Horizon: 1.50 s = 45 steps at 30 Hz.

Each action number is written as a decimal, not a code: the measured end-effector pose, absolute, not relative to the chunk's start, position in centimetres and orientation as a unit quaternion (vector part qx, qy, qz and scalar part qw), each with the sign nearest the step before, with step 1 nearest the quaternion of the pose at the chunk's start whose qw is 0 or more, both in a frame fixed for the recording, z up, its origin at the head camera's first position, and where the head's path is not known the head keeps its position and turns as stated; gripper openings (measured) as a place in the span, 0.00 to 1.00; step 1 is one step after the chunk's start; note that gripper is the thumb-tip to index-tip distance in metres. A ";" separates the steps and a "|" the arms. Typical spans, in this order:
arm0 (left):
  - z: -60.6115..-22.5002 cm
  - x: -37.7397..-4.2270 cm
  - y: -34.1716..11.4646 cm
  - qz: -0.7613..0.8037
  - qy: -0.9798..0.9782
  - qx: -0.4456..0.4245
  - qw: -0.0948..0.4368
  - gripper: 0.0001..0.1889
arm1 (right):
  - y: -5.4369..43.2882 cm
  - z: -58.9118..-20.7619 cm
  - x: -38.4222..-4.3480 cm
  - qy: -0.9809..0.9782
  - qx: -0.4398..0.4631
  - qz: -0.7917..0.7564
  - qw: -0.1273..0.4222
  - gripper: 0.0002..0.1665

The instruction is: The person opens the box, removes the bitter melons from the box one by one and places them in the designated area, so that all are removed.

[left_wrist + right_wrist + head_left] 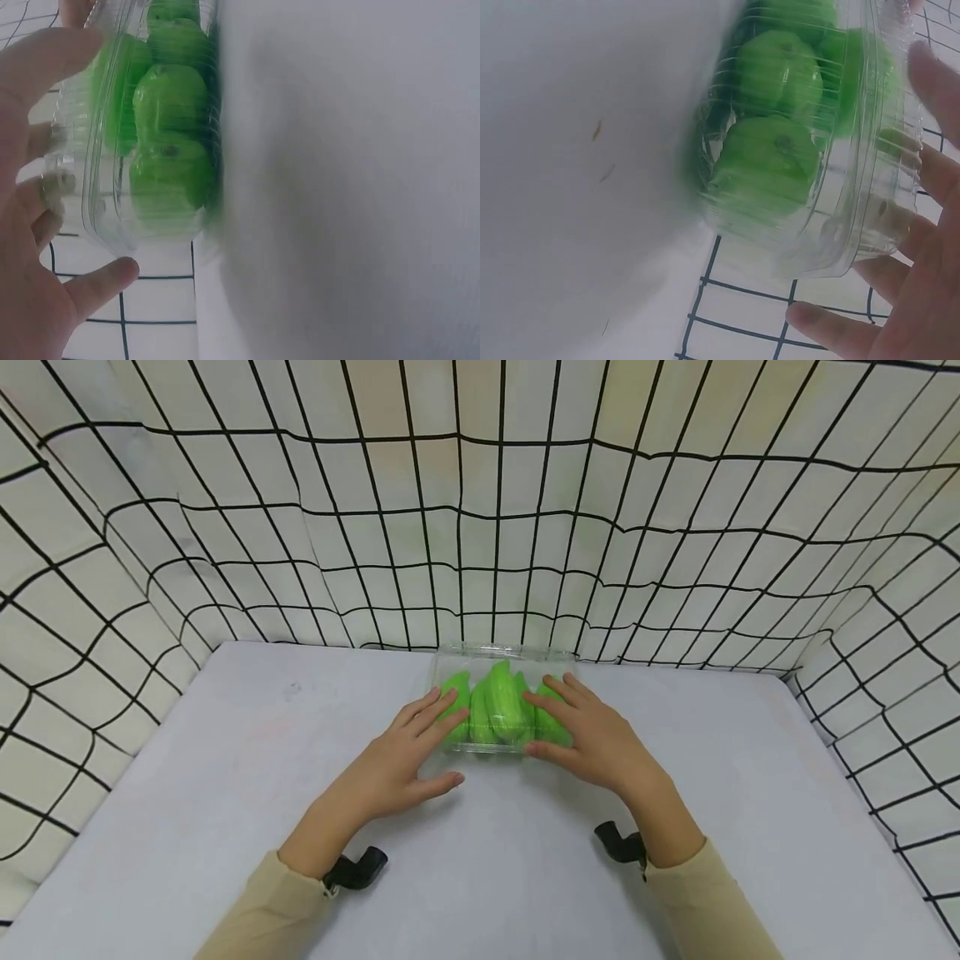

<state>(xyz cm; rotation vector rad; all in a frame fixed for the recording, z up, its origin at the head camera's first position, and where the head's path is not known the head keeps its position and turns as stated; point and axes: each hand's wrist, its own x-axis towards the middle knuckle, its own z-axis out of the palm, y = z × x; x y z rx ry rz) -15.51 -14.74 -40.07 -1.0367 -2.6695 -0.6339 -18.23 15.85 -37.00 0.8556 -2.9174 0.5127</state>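
Observation:
A clear plastic clamshell box (483, 746) stands on the white table near its back edge, its lid down. Inside lie several bright green, long, ridged vegetable-like pieces (506, 706); their rounded ends (171, 176) face me through the ribbed wall. My left hand (397, 760) reaches over the box's left side, fingers spread across the lid and thumb out in front. Over the right side, my right hand (596, 739) lies the same way, with its fingertips (551, 681) over the lid and its thumb by the front rim. Neither hand curls round the box.
Black wire grid panels (495, 514) rise along the back and both sides of the table (480, 877), with pale sheeting behind them. A black curved piece (360, 868) sticks out at the left wrist, and another black piece (618, 842) at the right.

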 end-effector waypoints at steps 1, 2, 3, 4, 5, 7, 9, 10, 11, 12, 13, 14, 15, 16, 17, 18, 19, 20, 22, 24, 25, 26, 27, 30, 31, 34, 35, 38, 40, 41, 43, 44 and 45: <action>-40.1 -15.6 -14.8 -0.227 -0.903 -0.351 0.097 0.41 | 15.9 -37.0 -18.3 -0.946 0.278 0.166 0.029 0.43; -40.1 -15.8 -14.9 -0.242 -0.902 -0.348 0.089 0.40 | 16.0 -37.0 -18.3 -0.946 0.279 0.164 0.028 0.43; -40.1 -15.9 -15.1 -0.258 -0.901 -0.340 0.080 0.40 | 16.1 -37.0 -18.3 -0.946 0.279 0.162 0.025 0.43; -40.1 -16.1 -15.2 -0.277 -0.900 -0.329 0.073 0.39 | 16.1 -37.0 -18.3 -0.947 0.278 0.161 0.021 0.43; -40.2 -16.2 -15.4 -0.297 -0.899 -0.316 0.066 0.39 | 16.2 -37.0 -18.3 -0.948 0.277 0.159 0.016 0.43; -40.4 -16.6 -15.7 -0.343 -0.894 -0.284 0.053 0.38 | 16.3 -36.9 -18.3 -0.949 0.273 0.158 0.006 0.43; -40.8 -16.9 -16.0 -0.394 -0.884 -0.247 0.033 0.37 | 16.4 -36.7 -18.3 -0.950 0.269 0.161 -0.002 0.42; -41.0 -17.1 -16.2 -0.426 -0.875 -0.230 0.021 0.36 | 16.4 -36.5 -18.2 -0.950 0.268 0.162 -0.006 0.42; -41.2 -17.2 -16.3 -0.457 -0.864 -0.213 0.008 0.35 | 16.5 -36.5 -18.2 -0.949 0.268 0.164 -0.007 0.42; -41.5 -17.4 -16.4 -0.488 -0.850 -0.197 -0.004 0.35 | 16.5 -36.4 -18.2 -0.949 0.268 0.165 -0.009 0.42; -41.7 -17.5 -16.4 -0.524 -0.832 -0.181 -0.020 0.34 | 16.6 -36.3 -18.2 -0.949 0.268 0.167 -0.011 0.42; -41.9 -17.6 -16.5 -0.563 -0.809 -0.165 -0.037 0.33 | 16.6 -36.2 -18.1 -0.949 0.266 0.170 -0.013 0.42; -42.1 -17.7 -16.5 -0.602 -0.783 -0.150 -0.054 0.32 | 16.7 -36.2 -18.1 -0.949 0.266 0.171 -0.016 0.42; -42.2 -17.8 -16.4 -0.638 -0.755 -0.134 -0.071 0.31 | 16.8 -36.1 -18.0 -0.948 0.265 0.173 -0.018 0.42; -42.3 -17.9 -16.4 -0.672 -0.725 -0.122 -0.090 0.31 | 16.9 -36.0 -18.0 -0.949 0.263 0.175 -0.021 0.42; -42.4 -17.9 -16.3 -0.707 -0.690 -0.108 -0.113 0.30 | 16.9 -35.9 -18.0 -0.949 0.262 0.177 -0.023 0.42; -42.4 -17.9 -16.1 -0.737 -0.655 -0.094 -0.137 0.30 | 17.0 -35.9 -18.0 -0.949 0.260 0.179 -0.025 0.41; -42.5 -17.9 -16.0 -0.759 -0.627 -0.081 -0.158 0.30 | 17.1 -35.8 -17.9 -0.948 0.259 0.181 -0.027 0.41; -42.6 -17.9 -15.6 -0.786 -0.585 -0.062 -0.190 0.29 | 17.2 -35.8 -17.9 -0.948 0.259 0.185 -0.028 0.40; -42.8 -17.8 -15.4 -0.798 -0.563 -0.053 -0.206 0.29 | 17.1 -35.8 -18.0 -0.946 0.263 0.190 -0.023 0.38; -43.0 -17.8 -15.4 -0.799 -0.562 -0.052 -0.207 0.29 | 17.1 -35.8 -18.0 -0.945 0.266 0.192 -0.021 0.37; -43.1 -17.8 -15.4 -0.800 -0.562 -0.051 -0.205 0.29 | 17.0 -35.8 -18.1 -0.943 0.269 0.193 -0.018 0.37; -43.2 -17.7 -15.4 -0.801 -0.561 -0.051 -0.202 0.28 | 16.9 -35.8 -18.1 -0.943 0.271 0.194 -0.017 0.36; -43.6 -17.7 -15.5 -0.802 -0.562 -0.060 -0.192 0.29 | 16.7 -36.0 -18.1 -0.941 0.276 0.197 -0.011 0.35; -43.8 -17.7 -15.6 -0.802 -0.562 -0.065 -0.190 0.29 | 16.6 -36.0 -18.1 -0.940 0.278 0.197 -0.009 0.35; -44.2 -17.7 -15.8 -0.801 -0.564 -0.082 -0.182 0.29 | 16.3 -36.2 -18.1 -0.939 0.283 0.195 0.000 0.35; -44.3 -17.7 -15.8 -0.800 -0.565 -0.088 -0.180 0.29 | 16.2 -36.2 -18.2 -0.939 0.285 0.194 0.005 0.35; -44.6 -17.8 -15.9 -0.795 -0.573 -0.097 -0.173 0.30 | 15.9 -36.5 -18.2 -0.938 0.283 0.198 0.012 0.37; -44.8 -17.8 -15.9 -0.790 -0.580 -0.101 -0.169 0.30 | 15.8 -36.8 -18.3 -0.938 0.280 0.204 0.018 0.38; -44.8 -17.8 -15.9 -0.789 -0.582 -0.104 -0.166 0.31 | 15.7 -37.0 -18.3 -0.938 0.279 0.206 0.022 0.38; -44.9 -17.8 -15.9 -0.787 -0.586 -0.106 -0.164 0.32 | 15.5 -37.3 -18.4 -0.937 0.276 0.213 0.029 0.40; -44.9 -17.8 -15.8 -0.786 -0.586 -0.109 -0.162 0.32 | 15.4 -37.5 -18.4 -0.936 0.275 0.216 0.032 0.41; -45.0 -17.8 -15.8 -0.787 -0.585 -0.109 -0.162 0.32 | 15.4 -37.7 -18.4 -0.936 0.275 0.216 0.036 0.42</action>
